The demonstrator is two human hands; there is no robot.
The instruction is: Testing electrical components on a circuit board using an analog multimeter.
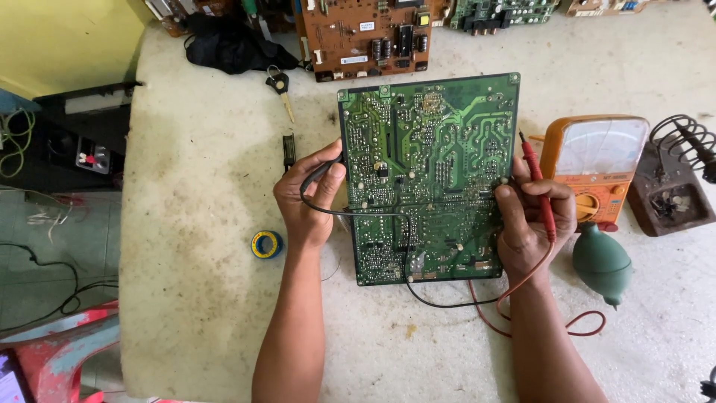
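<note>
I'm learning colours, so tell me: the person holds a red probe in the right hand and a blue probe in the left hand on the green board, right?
Not quite. The head view shows the left hand holding a black probe, not a blue one. The right hand does hold a red probe, and both hands are at the green board.

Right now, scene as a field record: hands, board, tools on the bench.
left hand: holds black probe at left edge of green circuit board
right hand: holds red probe at the board's right edge
board: flat on bench, solder side up
meter: orange multimeter, right of board
other tools: green blower bulb; soldering iron stand; blue-yellow tape roll; brown circuit board behind
</note>
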